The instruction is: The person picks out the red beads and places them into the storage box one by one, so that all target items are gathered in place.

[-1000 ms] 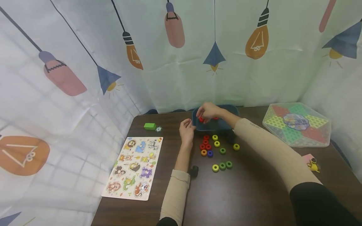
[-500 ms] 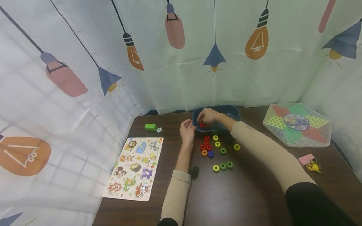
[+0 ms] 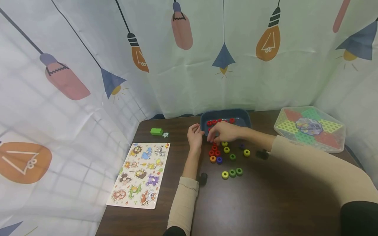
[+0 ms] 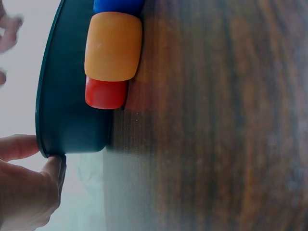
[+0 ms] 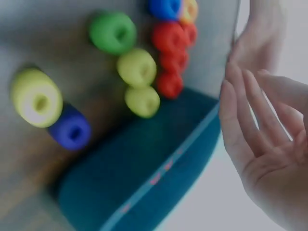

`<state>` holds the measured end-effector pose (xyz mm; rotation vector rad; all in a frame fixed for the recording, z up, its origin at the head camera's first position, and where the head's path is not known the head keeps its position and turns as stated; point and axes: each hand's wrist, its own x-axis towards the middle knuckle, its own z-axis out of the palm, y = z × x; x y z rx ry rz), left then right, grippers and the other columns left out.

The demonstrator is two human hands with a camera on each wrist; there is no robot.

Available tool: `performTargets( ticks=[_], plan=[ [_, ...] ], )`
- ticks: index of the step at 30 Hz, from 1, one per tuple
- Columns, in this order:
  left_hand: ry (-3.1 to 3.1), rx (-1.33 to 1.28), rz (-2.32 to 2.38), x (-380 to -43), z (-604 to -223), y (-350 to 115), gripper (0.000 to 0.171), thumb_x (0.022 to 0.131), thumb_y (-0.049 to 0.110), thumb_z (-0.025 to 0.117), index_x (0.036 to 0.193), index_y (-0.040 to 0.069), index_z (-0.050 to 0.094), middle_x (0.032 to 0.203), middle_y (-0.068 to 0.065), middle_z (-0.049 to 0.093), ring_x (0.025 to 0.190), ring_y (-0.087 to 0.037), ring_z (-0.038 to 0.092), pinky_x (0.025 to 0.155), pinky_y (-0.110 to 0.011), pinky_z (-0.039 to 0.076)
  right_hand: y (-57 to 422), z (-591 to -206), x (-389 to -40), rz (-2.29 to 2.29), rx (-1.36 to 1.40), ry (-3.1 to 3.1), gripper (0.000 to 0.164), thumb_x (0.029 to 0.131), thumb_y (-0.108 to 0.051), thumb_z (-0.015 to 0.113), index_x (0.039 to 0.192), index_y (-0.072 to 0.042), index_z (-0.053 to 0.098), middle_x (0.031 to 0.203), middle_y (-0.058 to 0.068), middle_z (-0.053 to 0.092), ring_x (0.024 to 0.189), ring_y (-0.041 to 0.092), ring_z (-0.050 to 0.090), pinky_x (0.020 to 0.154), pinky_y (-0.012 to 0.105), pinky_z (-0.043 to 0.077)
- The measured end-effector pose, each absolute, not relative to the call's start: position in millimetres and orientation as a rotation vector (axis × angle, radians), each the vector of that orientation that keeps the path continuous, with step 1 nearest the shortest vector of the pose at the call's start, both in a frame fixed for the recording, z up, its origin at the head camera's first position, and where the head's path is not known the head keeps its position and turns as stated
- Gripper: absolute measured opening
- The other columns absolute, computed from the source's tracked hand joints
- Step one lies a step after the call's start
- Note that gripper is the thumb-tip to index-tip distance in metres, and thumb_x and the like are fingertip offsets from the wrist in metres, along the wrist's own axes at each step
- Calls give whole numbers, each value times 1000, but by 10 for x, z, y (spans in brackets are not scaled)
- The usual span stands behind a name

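A dark blue plastic bin (image 3: 244, 120) stands at the back of the table, with several red rings (image 3: 214, 122) in it. My left hand (image 3: 195, 137) is at its left end; in the left wrist view, thumb and finger hold the rim corner. My right hand (image 3: 225, 131) hovers over the bin's near edge. Its fingers extend loosely in the right wrist view, holding nothing. Below that hand lie several red rings (image 3: 217, 153), an orange ring (image 3: 213, 159), a blue ring (image 3: 219, 160) and yellow rings (image 3: 226, 150). The right fingers partly hide the rearmost red one.
Nearer me, a yellow ring (image 3: 225, 175) and two green rings (image 3: 235, 172) form a row. An animal puzzle board (image 3: 138, 173) and green block (image 3: 156, 131) lie left. A hexagonal game box (image 3: 310, 129) lies right. A patterned curtain (image 3: 200, 82) hangs close behind the bin.
My right hand has left the bin's inside and come toward me, over the near edge. A line of red rings in the bin has come into sight. The left hand stays put.
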<state>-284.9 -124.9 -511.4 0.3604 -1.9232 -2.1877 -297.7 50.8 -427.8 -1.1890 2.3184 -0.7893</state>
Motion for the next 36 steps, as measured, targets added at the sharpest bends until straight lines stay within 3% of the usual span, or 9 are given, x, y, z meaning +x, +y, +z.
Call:
performTargets(
  ticks=[3, 7, 15, 24, 31, 36],
  plan=[
    [-1930, 370, -2209, -2849, -5095, -1258, 50, 86, -12, 58, 134, -2, 47, 139, -18, 51, 132, -25, 49, 103, -35, 46, 564, -4401, -2811, -676, -1270, 2312, 23, 87, -8, 70, 107, -19, 74, 99, -3, 74, 78, 14, 69, 71, 32, 56],
    [-1920, 357, -2272, -2815, -5004, -1283, 52, 86, -14, 57, 136, -6, 44, 143, -22, 46, 135, -28, 44, 107, -37, 43, 606, -4575, -2685, -607, -1338, 2333, 26, 84, -7, 72, 108, -17, 75, 102, -4, 73, 84, 12, 66, 76, 30, 54],
    [-1952, 350, -2276, -2777, -4954, -1303, 53, 87, -14, 57, 138, -8, 41, 143, -23, 45, 136, -29, 43, 108, -37, 42, 562, -4805, -2632, -657, -1240, 2414, 29, 82, -5, 72, 107, -20, 76, 99, -10, 72, 86, 9, 60, 80, 31, 52],
    [-1902, 361, -2196, -2866, -5130, -1234, 47, 86, -14, 58, 130, 0, 50, 137, -18, 52, 133, -25, 48, 105, -34, 45, 523, -4891, -2646, -737, -1059, 2298, 35, 86, 9, 57, 107, -14, 73, 99, -3, 71, 64, 10, 68, 58, 24, 57],
    [-1898, 363, -2188, -2857, -5120, -1232, 47, 85, -14, 57, 130, -1, 49, 137, -19, 52, 132, -25, 49, 105, -35, 45, 531, -4897, -2678, -804, -1065, 2290, 32, 84, 9, 59, 103, -13, 73, 97, 0, 72, 62, 17, 70, 53, 25, 57],
    [-1924, 358, -2223, -2841, -5098, -1257, 49, 88, -12, 57, 135, -2, 46, 141, -18, 49, 135, -25, 45, 108, -35, 42, 553, -4756, -2750, -872, -1032, 2290, 30, 86, 5, 61, 103, -16, 74, 96, 2, 73, 64, 16, 70, 57, 32, 59]
  ],
)
